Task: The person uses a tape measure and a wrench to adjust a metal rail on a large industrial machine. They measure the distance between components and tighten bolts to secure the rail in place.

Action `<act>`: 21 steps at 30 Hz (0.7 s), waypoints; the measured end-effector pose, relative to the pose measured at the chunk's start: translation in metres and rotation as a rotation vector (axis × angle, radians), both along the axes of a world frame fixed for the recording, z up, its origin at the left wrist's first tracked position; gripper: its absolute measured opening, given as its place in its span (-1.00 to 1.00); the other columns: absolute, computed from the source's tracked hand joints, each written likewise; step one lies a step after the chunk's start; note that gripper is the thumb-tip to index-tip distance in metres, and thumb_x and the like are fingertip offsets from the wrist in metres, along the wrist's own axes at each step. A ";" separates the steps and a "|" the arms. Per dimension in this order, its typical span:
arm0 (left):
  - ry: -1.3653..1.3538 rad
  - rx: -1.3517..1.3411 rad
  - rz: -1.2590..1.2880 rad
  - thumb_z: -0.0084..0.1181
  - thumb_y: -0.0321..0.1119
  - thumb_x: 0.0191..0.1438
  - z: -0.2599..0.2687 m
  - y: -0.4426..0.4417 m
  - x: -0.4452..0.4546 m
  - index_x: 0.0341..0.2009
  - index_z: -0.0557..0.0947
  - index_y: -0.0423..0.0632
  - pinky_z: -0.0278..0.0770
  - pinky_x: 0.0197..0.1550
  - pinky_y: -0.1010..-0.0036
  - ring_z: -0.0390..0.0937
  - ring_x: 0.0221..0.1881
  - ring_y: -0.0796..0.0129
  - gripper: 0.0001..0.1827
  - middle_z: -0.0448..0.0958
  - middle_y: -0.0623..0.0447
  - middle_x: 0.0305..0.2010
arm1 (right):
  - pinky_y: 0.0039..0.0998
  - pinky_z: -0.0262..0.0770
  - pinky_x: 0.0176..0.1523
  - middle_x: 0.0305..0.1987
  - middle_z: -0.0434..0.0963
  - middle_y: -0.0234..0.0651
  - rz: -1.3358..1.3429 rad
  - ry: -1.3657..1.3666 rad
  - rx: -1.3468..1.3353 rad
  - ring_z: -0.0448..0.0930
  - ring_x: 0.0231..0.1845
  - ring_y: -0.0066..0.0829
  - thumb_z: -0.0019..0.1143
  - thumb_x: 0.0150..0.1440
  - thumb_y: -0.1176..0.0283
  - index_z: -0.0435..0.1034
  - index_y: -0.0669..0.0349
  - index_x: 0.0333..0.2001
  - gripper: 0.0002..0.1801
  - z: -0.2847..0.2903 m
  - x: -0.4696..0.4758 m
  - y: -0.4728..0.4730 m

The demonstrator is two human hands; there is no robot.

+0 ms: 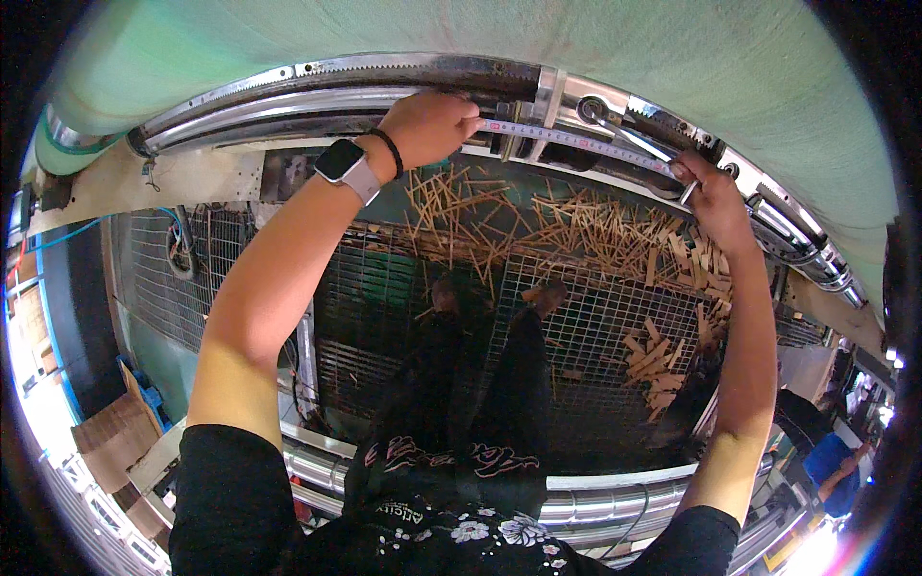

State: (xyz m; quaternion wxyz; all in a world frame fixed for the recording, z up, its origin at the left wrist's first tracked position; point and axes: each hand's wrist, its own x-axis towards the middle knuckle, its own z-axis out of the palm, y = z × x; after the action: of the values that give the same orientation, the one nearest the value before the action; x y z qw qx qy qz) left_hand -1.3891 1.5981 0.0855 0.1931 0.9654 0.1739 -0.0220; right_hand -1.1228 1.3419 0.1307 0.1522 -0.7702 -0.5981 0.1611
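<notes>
A white measuring tape (562,137) is stretched along the machine's bar assembly, between my two hands. My left hand (432,129) pinches one part of it between thumb and fingers. At the other side, my right hand (709,191) grips the tape together with a shiny metal tool (637,140), which looks like a wrench. The tool slants up toward a round socket (593,109) in a bright metal block; whether it touches is unclear. Behind the hands runs a long toothed rack (374,65), with a polished rod (274,119) in front of it.
A large green roller (461,25) curves above the rack. Below lie wire mesh floor panels (598,288) and scattered thin cardboard strips (605,230). Metal rollers (612,504) run behind me. Cardboard (115,439) stands at left. Another person in blue (832,468) is at far right.
</notes>
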 end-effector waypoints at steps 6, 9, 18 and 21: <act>0.008 -0.002 -0.004 -0.12 -0.14 0.06 -0.002 0.002 0.001 -0.48 0.50 -0.03 0.39 -0.40 0.11 0.45 -0.42 -0.04 -0.74 0.48 -0.07 -0.52 | -0.27 0.34 -0.35 -0.49 0.38 0.01 -0.133 0.047 0.067 0.38 -0.46 0.02 -0.08 0.09 0.39 0.35 0.29 -0.32 -0.82 -0.008 -0.011 0.001; -0.007 -0.014 -0.013 -0.13 -0.13 0.06 -0.003 0.004 0.000 -0.48 0.52 -0.03 0.39 -0.39 0.13 0.45 -0.43 -0.04 -0.72 0.48 -0.08 -0.53 | -0.39 0.25 -0.48 -0.63 0.33 -0.20 -0.295 0.158 0.095 0.30 -0.60 -0.33 -0.08 0.15 0.24 0.33 0.26 -0.48 -0.69 -0.022 -0.020 -0.013; 0.108 -0.120 -0.024 -0.13 -0.11 0.08 0.006 0.008 0.010 -0.52 0.55 -0.06 0.38 -0.38 0.20 0.45 -0.44 -0.01 -0.66 0.49 -0.09 -0.52 | -0.68 0.05 -0.58 -0.53 0.25 -0.54 -0.928 1.440 0.482 0.20 -0.55 -0.73 -0.17 0.18 0.36 0.24 0.12 -0.38 -0.89 -0.068 -0.166 -0.009; 0.115 -0.224 -0.044 -0.11 -0.13 0.09 0.001 0.017 0.007 -0.50 0.53 -0.09 0.29 -0.46 0.33 0.39 -0.56 0.17 -0.67 0.41 -0.07 -0.63 | -0.68 -0.03 -0.62 -0.60 0.15 -0.55 -0.774 1.666 0.611 0.12 -0.64 -0.74 -0.17 0.20 0.24 0.22 0.17 -0.39 -0.76 -0.071 -0.189 0.013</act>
State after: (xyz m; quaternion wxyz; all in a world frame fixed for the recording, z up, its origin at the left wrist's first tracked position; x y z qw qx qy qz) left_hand -1.3819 1.6156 0.0862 0.2890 0.9384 0.1600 -0.1009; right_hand -1.3117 1.3549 0.0601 0.7634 -0.4800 -0.0193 0.4317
